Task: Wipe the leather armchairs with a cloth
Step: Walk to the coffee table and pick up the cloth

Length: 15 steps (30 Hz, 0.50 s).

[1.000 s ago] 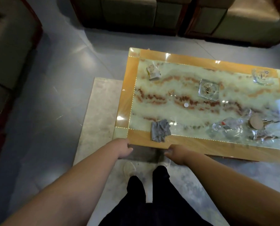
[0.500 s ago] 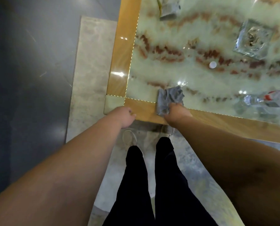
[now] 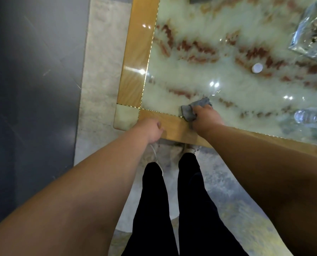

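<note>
We look down at the near left corner of the desk (image 3: pixel 138 52). Our right hand (image 3: pixel 205 118) has its grip closed around the grey cloth (image 3: pixel 192 109), which lies bunched on the glossy top at about 1 o'clock from our feet. Our left hand (image 3: pixel 150 130) hangs at the desk's near edge, at 11 o'clock, fingers curled in, gripping nothing. A small white cap (image 3: pixel 257 68) lies further in, and a clear bottle (image 3: pixel 309 115) lies at 3 o'clock.

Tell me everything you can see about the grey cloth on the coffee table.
The grey cloth looks like soft, thin fabric, crumpled into folds. It lies on the glossy marble-patterned coffee table near its near-left corner, across the gold trim onto the wooden border. The right hand grips it, fingers curled into it, hiding part of it.
</note>
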Available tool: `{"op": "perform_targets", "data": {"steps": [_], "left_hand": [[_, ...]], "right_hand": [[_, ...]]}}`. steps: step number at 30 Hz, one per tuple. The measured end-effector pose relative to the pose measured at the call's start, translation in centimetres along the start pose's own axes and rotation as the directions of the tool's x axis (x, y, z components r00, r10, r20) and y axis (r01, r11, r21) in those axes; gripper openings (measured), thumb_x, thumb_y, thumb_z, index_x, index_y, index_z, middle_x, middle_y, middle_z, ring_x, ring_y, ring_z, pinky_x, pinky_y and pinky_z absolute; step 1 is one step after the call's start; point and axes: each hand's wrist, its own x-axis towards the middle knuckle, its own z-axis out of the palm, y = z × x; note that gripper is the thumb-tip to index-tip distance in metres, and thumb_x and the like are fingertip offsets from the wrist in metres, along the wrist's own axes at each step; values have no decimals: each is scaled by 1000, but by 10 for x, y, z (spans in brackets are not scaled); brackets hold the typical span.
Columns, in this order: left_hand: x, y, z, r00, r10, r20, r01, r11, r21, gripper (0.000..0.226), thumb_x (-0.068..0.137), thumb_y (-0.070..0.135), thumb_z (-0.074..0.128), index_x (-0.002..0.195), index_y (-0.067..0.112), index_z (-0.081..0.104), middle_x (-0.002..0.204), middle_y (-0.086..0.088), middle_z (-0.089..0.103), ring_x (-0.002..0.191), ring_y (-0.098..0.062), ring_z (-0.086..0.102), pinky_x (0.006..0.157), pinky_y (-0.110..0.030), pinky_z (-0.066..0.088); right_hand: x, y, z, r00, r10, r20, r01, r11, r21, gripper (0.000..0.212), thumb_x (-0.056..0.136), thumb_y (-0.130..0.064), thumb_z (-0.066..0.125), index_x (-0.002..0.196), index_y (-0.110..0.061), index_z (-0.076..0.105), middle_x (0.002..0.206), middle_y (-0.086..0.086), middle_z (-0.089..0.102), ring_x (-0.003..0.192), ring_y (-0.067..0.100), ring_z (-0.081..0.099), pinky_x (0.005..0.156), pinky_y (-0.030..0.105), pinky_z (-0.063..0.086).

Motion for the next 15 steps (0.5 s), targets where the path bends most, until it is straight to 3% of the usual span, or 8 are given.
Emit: {"op": "perform_targets", "data": {"steps": [2,5,7,11,15], "left_hand": [[-16,5,-8,1000,-2,8,2,1000,-1,45,107,44,54,144,18,59,145,-10,61,130,-33,59,106,-36,48],[-44,12,-26,1000,9,2,-9,1000,-6,46,107,45,53,145,19,57,144,-9,62,128,-32,60,106,-37,49],[-66,16,-42,1000,17,-23,-18,1000,-10,45,106,46,54,143,20,58,143,-9,63,124,-30,61,101,-35,49],[-113,17,-77,994,50,-94,-49,999,12,44,104,46,56,142,23,59,142,-7,63,121,-29,63,91,-30,44],[-164,9,-111,984,63,-168,-56,997,43,47,104,50,53,145,26,57,140,-5,64,122,-28,63,97,-34,50]], "right_hand": [[-12,-1,-20,999,-35,15,34,998,61,43,85,-23,67,128,-27,63,125,13,60,105,33,60,87,37,52],[-40,-3,-51,1000,13,-8,-11,977,214,25,73,-33,64,97,-26,70,81,-2,71,67,19,64,62,26,49],[-59,-5,-71,999,41,-13,-36,960,279,16,77,-37,56,86,-27,66,57,-6,69,49,13,66,49,23,50],[-99,-14,-113,994,73,-80,-43,944,328,11,90,-31,57,81,-33,64,59,-8,69,51,7,66,43,19,45],[-150,-30,-152,973,60,-224,18,943,333,7,95,-31,55,91,-32,62,74,-11,62,65,6,58,47,22,38]]}}
